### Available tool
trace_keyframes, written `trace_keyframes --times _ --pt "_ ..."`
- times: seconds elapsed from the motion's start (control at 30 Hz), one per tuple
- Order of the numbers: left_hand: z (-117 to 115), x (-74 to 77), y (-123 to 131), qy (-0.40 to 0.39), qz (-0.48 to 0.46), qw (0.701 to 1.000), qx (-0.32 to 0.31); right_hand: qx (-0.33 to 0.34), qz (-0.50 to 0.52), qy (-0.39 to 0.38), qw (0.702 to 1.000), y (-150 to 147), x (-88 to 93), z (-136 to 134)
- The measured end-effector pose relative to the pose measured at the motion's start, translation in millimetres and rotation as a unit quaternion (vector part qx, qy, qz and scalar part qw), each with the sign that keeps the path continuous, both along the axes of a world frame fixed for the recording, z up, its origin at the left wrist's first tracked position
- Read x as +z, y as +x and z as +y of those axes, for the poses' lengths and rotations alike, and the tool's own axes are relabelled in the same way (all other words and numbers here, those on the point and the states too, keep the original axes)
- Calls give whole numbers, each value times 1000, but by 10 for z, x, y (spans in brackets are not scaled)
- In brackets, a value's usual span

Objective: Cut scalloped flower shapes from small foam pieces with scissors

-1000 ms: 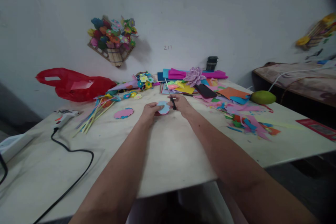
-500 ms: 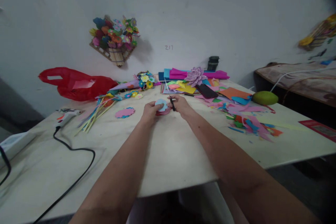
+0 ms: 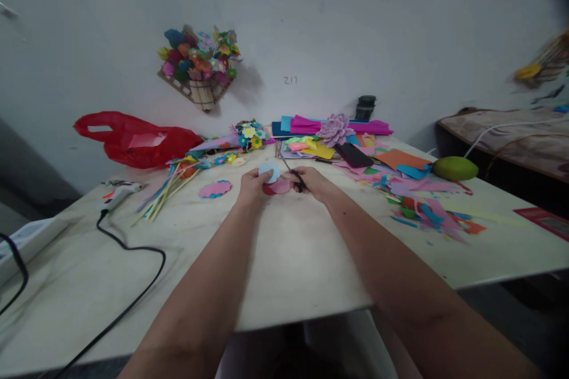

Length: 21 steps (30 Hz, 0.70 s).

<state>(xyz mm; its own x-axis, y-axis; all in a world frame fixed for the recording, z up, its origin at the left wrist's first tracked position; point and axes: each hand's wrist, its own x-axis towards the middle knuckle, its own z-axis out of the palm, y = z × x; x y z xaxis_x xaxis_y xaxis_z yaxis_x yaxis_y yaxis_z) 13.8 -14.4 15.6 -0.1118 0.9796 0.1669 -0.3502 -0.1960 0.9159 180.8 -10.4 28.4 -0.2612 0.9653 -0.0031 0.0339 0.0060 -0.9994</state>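
My left hand is closed on a light blue round paper piece, thumb on top. Below and beside that piece lies a pink paper piece, reaching toward my right hand. In the fingers of my right hand are black-handled scissors, their blades pointing away and up to the left. Whether the right fingertips also touch the pink paper I cannot tell. Left of my hands, a pink scalloped paper shape with a blue edge lies flat on the table.
A glue gun with a black cord and a white power strip lie on the left. A red plastic bag and paper flowers stand behind. Paper scraps, a dark phone and a green mango-like fruit are on the right.
The scissors have turned slightly in my right hand. The pink paper shows more below the blue piece, which has shifted a little to the left. The whole view has shifted slightly.
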Motion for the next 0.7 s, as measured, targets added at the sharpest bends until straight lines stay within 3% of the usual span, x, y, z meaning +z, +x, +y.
trace_keyframes --times 0.4,0.7 --pt "12 4 -20 -24 -47 998 17 114 -50 30 992 101 -23 -29" --pt "5 20 -30 -48 -73 996 34 136 -95 34 986 79 31 -94"
